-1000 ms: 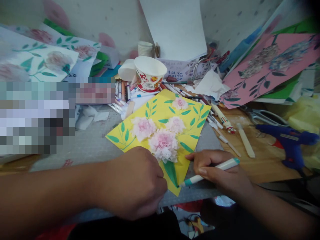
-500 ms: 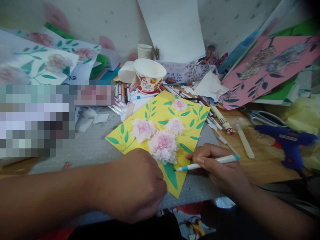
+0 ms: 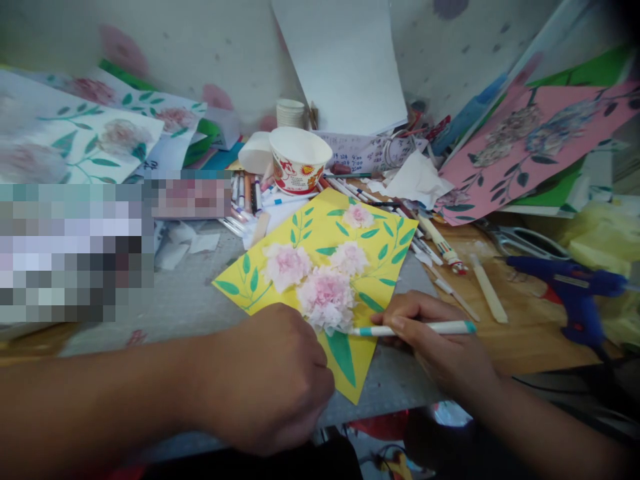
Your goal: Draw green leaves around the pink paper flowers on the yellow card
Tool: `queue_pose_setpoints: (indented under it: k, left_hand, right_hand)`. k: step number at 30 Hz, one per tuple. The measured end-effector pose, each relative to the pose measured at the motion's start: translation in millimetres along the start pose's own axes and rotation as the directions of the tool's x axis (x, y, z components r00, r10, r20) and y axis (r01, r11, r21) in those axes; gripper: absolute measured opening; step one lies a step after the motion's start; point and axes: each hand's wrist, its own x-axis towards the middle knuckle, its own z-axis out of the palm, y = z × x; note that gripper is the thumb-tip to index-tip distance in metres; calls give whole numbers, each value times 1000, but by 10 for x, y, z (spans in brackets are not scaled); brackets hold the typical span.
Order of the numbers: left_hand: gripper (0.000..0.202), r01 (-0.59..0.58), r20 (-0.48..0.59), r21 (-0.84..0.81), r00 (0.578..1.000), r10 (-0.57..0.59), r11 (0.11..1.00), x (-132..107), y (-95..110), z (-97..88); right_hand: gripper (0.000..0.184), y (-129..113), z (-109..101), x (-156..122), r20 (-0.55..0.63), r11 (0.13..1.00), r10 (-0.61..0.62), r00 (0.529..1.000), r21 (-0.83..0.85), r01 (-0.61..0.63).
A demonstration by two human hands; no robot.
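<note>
A yellow sheet of paper lies at an angle on a grey cutting mat, with ruffled pink-and-white paper flowers and green leaves on it. My right hand is closed round a white felt-tip pen with teal ends. The pen's tip is at the top of a large green leaf, just below the biggest flower. Over the sheet's lower left edge rests my left hand, closed like a fist. Its fingertips are hidden, and I cannot tell whether they grip anything.
Behind the sheet stand a paper bowl and several scattered pens. A blue glue gun, scissors and a glue stick lie to the right. Flower pictures lean on both sides, including a pink one.
The pen's tip has shifted slightly up along the large leaf towards the flower, and the pen lies flatter. My left hand keeps its place on the sheet. The view has tilted a little.
</note>
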Motion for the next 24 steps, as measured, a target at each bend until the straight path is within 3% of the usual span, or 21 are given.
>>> queue_pose_setpoints:
  k: [3,5,7,8,9,11,13,14,16,18,21,24]
  left_hand:
    - [10,7,25,8,1000,-8,1000,7,22,-11]
    - [10,0,2,19,1000,0,1000,9,20,-8]
    - [14,-32,-107,12,994,33,999,-1,-13,-1]
    - [17,-48,-210,-3,977,46,999,-13,-43,0]
    - [20,-49,-335,-33,942,35,998,-28,-81,-3]
    - [22,-3,-554,-128,830,-69,992,-63,-170,-23]
    - [18,75,-649,-231,731,-211,970,-95,-254,-61]
    - [16,114,-653,-267,709,-267,957,-106,-287,-82]
    - [13,162,-639,-307,695,-329,938,-116,-331,-118]
    - [24,181,-618,-333,699,-360,925,-110,-354,-129]
    - [39,172,-576,-367,729,-368,914,-91,-392,-111]
    - [39,178,-537,-419,742,-401,890,-77,-445,-97]
  right_hand:
    - [21,65,-16,-38,128,987,-10,992,160,-10]
    - [19,94,-17,-53,133,967,-16,991,253,-18]
    - [18,85,-19,-47,77,931,-4,997,363,-24]
    - [18,64,-26,-38,48,909,4,999,416,-24]
    - [20,35,-40,-27,21,889,15,1000,458,-23]
    - [25,-37,-93,-3,-51,865,40,998,502,-9]
    - [25,-106,-175,13,-158,863,54,986,505,33]
    - [22,-135,-221,16,-217,864,52,975,499,65]
    - [14,-174,-311,9,-319,866,25,948,480,139]
    - [15,-197,-382,-9,-370,866,-20,929,458,201]
    - [22,-220,-428,-39,-340,870,-34,940,453,196]
    - [25,-254,-389,-44,-248,873,9,969,475,113]
